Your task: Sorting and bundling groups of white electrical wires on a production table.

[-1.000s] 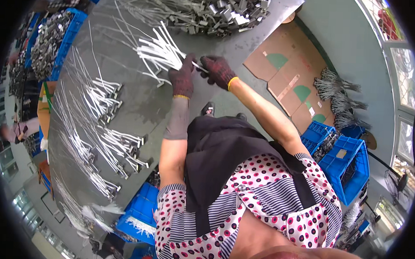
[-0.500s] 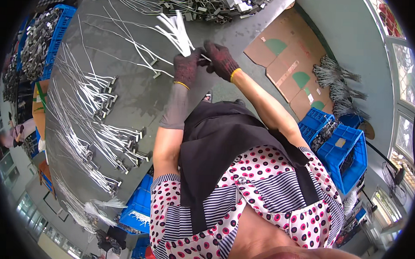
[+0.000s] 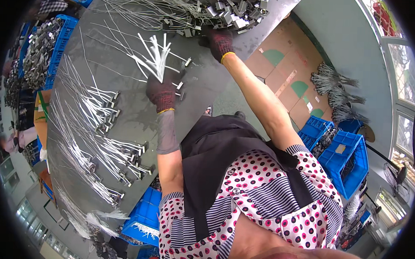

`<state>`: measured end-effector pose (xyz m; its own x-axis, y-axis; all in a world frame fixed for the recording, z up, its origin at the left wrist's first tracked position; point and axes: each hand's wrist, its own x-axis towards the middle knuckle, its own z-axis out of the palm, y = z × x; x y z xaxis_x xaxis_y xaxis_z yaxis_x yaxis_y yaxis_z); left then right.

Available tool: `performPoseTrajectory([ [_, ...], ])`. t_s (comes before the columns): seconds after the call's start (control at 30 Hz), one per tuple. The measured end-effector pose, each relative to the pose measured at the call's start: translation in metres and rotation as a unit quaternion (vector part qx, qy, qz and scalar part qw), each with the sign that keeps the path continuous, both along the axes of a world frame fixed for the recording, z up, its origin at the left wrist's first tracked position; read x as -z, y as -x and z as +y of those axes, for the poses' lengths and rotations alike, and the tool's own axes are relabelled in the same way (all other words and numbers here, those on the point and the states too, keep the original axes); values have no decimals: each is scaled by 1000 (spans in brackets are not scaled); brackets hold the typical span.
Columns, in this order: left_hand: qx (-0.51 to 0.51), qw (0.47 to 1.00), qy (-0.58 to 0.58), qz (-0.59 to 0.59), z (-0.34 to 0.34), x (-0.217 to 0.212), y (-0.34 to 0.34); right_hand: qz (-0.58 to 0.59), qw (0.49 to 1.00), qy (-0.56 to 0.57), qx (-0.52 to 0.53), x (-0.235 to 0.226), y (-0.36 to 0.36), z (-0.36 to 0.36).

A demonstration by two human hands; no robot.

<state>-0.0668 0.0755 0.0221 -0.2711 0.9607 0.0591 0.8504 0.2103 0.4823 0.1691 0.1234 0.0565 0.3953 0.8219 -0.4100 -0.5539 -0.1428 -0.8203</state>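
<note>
While the gloved left hand (image 3: 162, 92) is clenched around a bunch of white cable ties (image 3: 156, 59) fanning upward over the grey table (image 3: 125, 122), the right hand (image 3: 218, 40) is stretched into the loose pile of metal clips (image 3: 230, 11) at the far edge; can't tell if those fingers are closed.

Rows of bundled wires with metal ends (image 3: 102, 139) lie spread over the grey table (image 3: 125, 122), well apart from flattened cardboard sheets (image 3: 287, 77) on the floor to the right. Blue plastic crates (image 3: 343, 157) stand further right, with loose wire bunches (image 3: 336, 93) lying just above them. Another blue crate of metal parts (image 3: 48, 46) sits at the table's left edge
</note>
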Motion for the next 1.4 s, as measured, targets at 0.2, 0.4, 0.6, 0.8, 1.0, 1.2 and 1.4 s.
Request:
performPoseTrajectory([
  [0.2,-48,797,177,-575,-11,-25,-24,-68,994,47,-70,0,-11,-30],
  [0.4,-28,772,223,-594,-32,-42,-87,-297,951,-46,-66,-4,-47,-126],
  [0.6,28,655,257,-710,-37,-20,-145,-303,920,89,-231,-31,-73,-274],
  [0.8,-16,532,260,-806,-45,-4,-151,-177,914,298,-213,29,-107,-438],
  [1.0,-25,532,132,-836,-34,-12,-132,-346,853,348,-179,17,-108,-499],
  [1.2,-49,630,34,-774,-24,-45,-100,-201,854,428,-219,37,-141,-533],
  [1.4,-71,675,107,-726,-48,-36,-105,-299,833,439,-154,4,-123,-496],
])
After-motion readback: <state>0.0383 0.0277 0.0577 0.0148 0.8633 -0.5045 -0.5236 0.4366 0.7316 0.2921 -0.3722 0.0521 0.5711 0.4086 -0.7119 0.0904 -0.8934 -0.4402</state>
